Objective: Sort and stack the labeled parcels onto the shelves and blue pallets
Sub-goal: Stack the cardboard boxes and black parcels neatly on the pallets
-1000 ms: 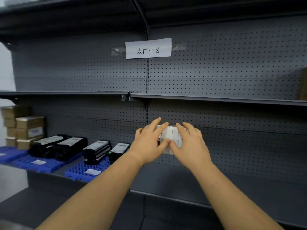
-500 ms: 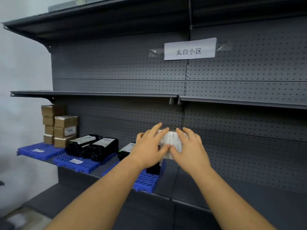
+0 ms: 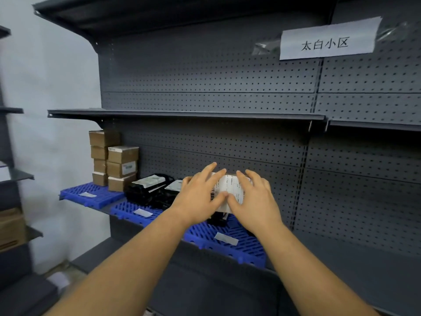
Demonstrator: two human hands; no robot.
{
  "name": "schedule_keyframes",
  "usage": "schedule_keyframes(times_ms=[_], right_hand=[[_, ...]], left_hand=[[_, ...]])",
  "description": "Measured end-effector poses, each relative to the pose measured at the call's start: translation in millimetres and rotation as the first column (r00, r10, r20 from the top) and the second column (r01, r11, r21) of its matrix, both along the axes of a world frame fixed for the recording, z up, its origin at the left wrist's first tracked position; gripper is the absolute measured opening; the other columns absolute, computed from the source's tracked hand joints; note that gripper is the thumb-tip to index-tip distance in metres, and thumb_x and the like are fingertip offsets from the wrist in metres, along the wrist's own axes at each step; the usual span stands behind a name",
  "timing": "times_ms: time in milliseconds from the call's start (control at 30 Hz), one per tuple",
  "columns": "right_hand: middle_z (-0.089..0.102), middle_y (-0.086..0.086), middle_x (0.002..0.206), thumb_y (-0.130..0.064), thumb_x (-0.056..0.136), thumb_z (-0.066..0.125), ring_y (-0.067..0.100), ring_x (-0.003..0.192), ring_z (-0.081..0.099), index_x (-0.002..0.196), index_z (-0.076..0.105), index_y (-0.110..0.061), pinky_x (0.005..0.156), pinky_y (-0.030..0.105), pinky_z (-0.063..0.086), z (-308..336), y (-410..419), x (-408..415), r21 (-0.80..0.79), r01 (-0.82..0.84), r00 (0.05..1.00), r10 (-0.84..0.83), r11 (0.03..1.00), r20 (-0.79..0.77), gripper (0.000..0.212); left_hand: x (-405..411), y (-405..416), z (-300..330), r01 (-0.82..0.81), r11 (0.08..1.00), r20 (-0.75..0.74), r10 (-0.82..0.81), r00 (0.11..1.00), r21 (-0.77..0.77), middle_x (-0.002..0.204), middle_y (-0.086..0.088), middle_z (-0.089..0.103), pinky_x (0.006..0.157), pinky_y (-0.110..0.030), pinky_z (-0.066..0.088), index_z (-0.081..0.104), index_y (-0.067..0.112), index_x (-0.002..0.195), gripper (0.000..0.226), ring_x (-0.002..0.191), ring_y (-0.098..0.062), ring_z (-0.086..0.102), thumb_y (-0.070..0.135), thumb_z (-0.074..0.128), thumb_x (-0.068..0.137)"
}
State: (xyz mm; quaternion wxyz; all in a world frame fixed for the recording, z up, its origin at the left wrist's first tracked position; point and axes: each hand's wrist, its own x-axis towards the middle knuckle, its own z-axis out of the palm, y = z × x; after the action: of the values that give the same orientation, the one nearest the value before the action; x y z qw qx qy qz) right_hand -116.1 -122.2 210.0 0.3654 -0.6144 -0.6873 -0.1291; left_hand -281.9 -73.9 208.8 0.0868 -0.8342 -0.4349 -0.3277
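- since the earlier frame, both hands had carried the labeled parcel (image 3: 229, 190) leftward, over the rightmost blue pallet (image 3: 241, 245).
- left hand (image 3: 198, 197) and right hand (image 3: 255, 201) clasped the parcel between them, fingers spread, thumbs touching.
- black parcels (image 3: 148, 190) and brown boxes (image 3: 118, 163) sat on pallets farther left.
- paper sign (image 3: 325, 42) hung on the pegboard above.

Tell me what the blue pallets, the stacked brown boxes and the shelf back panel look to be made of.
Blue pallets: likely moulded plastic, going by the uniform bright blue and open slotted grid.
Brown boxes: cardboard by the look, matte tan faces with white labels stuck on.
Back panel: probably painted sheet metal, dark grey, matte, punched with regular rows of small holes.
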Motion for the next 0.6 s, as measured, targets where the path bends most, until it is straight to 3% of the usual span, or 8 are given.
schedule_keyframes(times_ms=[600], right_hand=[[0.026,-0.007,0.153,-0.048,0.09,0.052,0.015,0.137,0.018,0.148,0.032,-0.028,0.099,0.039,0.042,-10.4,108.0,-77.3,0.006,-0.043,0.999,0.043,0.999,-0.014,0.064]], left_hand=[[-81.4,99.7,-9.8,-0.055,0.998,-0.009,0.055,0.998,0.012,0.16,0.01,0.01,0.112,-0.04,0.015,0.022,0.039,0.149,0.059,0.141,-0.014,0.025,0.056,0.039,0.096]])
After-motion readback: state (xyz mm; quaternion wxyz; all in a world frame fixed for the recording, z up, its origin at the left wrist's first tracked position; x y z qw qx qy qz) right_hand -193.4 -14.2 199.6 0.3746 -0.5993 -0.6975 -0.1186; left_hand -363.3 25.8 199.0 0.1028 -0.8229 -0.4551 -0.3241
